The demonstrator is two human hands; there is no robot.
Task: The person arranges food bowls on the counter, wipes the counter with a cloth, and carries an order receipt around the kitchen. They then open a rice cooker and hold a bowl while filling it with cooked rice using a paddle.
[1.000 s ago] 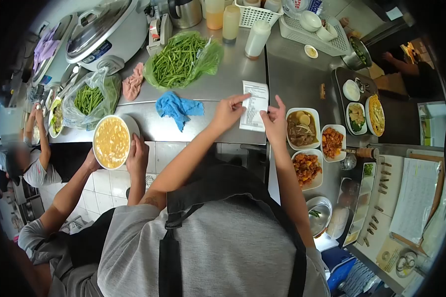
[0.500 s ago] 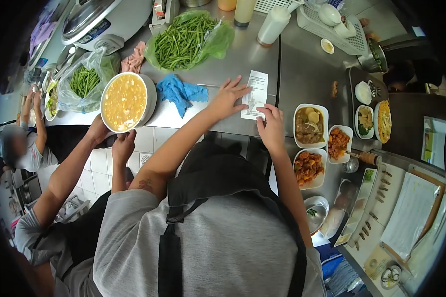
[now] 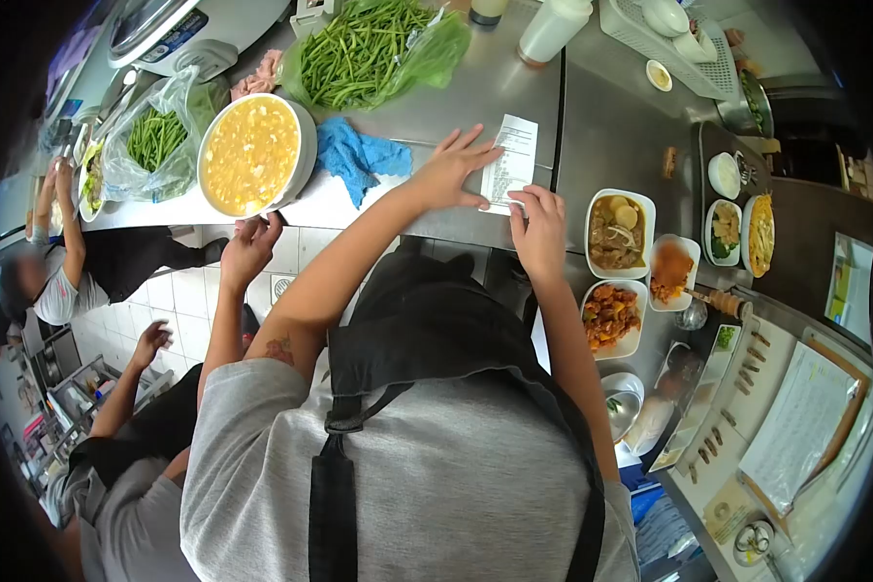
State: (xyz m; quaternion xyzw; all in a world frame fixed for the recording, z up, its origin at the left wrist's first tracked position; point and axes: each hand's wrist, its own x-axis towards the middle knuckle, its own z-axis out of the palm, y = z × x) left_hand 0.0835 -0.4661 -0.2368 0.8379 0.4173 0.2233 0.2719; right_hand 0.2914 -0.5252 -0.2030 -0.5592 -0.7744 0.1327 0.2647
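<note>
A printed paper receipt [image 3: 516,145] lies on the steel counter in front of me. My left hand [image 3: 453,173] is open, fingers spread, with its fingertips at the receipt's left edge. At the lower right corner of the paper, my right hand [image 3: 541,231] has its fingers bent together and closed on that corner. Right of my right hand are a white dish of brown stew [image 3: 615,233], a dish of red-sauced pieces [image 3: 609,320] and a smaller dish of red food [image 3: 671,262] with a spoon in it. A blue cloth [image 3: 359,160] lies left of my left hand.
A big bowl of yellow soup [image 3: 250,155] sits at the counter's front edge, a co-worker's hand [image 3: 250,247] just below it. Bags of green beans [image 3: 359,58] and a white bottle [image 3: 553,29] stand behind. A tray [image 3: 708,145] with several dishes is at the right.
One of the co-worker's hands has left the soup bowl and dropped lower; the other has come down just below its rim. My hands remain at the receipt. The view has shifted slightly.
</note>
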